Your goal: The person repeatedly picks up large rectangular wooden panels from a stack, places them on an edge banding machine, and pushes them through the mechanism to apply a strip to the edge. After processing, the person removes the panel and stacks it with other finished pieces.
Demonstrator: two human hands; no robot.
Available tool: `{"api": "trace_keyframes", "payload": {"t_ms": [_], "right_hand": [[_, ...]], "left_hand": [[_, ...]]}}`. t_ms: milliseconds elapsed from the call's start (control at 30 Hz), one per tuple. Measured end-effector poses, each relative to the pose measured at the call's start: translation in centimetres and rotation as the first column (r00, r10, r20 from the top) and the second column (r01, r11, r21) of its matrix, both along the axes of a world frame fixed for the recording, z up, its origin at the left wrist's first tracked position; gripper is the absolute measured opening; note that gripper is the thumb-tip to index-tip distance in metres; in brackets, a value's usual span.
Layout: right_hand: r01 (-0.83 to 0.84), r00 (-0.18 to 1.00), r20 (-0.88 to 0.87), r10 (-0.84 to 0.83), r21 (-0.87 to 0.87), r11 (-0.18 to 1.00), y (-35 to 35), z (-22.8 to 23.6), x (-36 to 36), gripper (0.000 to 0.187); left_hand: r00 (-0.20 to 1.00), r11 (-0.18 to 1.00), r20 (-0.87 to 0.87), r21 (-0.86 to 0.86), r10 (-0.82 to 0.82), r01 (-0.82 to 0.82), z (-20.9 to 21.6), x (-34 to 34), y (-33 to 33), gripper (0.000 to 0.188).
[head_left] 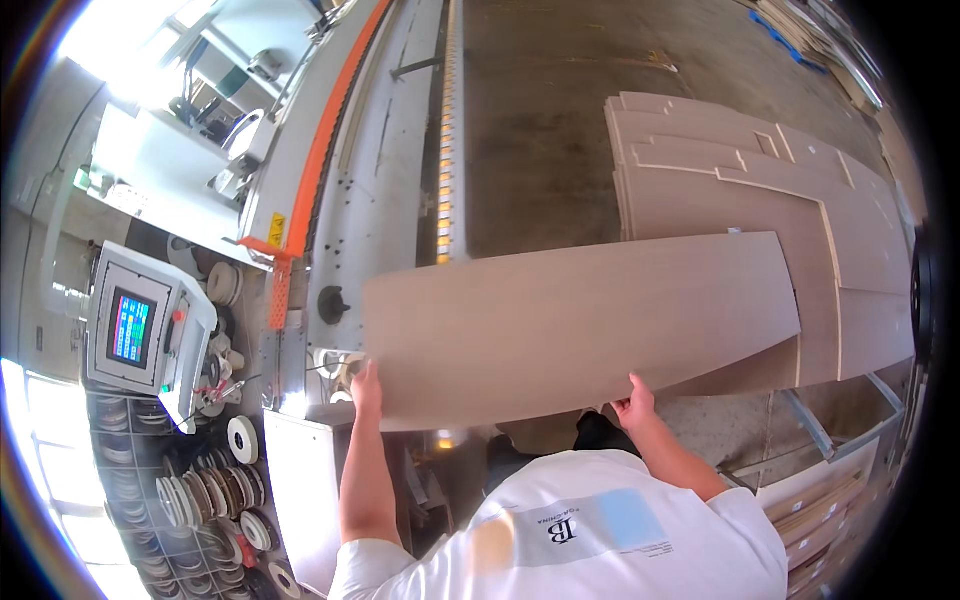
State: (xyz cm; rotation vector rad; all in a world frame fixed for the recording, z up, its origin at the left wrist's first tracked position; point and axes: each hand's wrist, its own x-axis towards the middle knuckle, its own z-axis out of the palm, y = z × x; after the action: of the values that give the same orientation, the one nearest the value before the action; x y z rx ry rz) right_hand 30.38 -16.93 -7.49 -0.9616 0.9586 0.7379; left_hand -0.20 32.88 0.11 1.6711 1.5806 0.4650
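A long grey-brown flat board [580, 320] spans the space in front of my body, its far right part over the stacked panels. At the board's left end, my left hand [367, 388] grips the near corner, thumb up along the edge. My right hand [634, 402] holds the near long edge, right of the middle, with its thumb on top. The fingers of both hands are mostly hidden below the board. The board's left end reaches the bed of a long machine [385, 170].
Stacked panels [720, 150] lie to the right beside a metal frame [810, 425]. An orange guard rail [325, 150] runs along the machine. At left stand a control panel with a lit screen [132, 328] and a rack with several tape rolls [205, 495]. A white cabinet [300, 490] is near my left arm.
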Motion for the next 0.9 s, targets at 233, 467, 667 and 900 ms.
{"api": "trace_keyframes", "payload": {"t_ms": [233,467,667,900], "right_hand": [[0.039,0.995,0.091,-0.033,-0.074,0.996,6.8,-1.9,-4.8,0.038],[-0.177,0.959,0.159,0.236,-0.314,0.933,9.1,-2.0,-8.7,0.053],[-0.367,0.896,0.112,0.430,-0.360,0.858,12.0,-1.3,-11.4,0.064],[-0.523,0.800,0.055,0.597,-0.424,0.740,12.6,-0.7,-13.5,0.059]], "left_hand": [[0.980,0.988,-0.139,-0.068,-0.144,0.135,-0.8,-5.1,7.3,0.048],[0.911,0.990,0.406,-0.082,-0.069,0.112,0.4,-14.1,12.2,0.038],[0.715,0.854,0.609,0.114,0.344,-0.508,0.6,-31.7,27.0,0.044],[0.739,0.684,0.352,0.290,0.575,-0.670,0.7,-44.1,35.4,0.050]]}}
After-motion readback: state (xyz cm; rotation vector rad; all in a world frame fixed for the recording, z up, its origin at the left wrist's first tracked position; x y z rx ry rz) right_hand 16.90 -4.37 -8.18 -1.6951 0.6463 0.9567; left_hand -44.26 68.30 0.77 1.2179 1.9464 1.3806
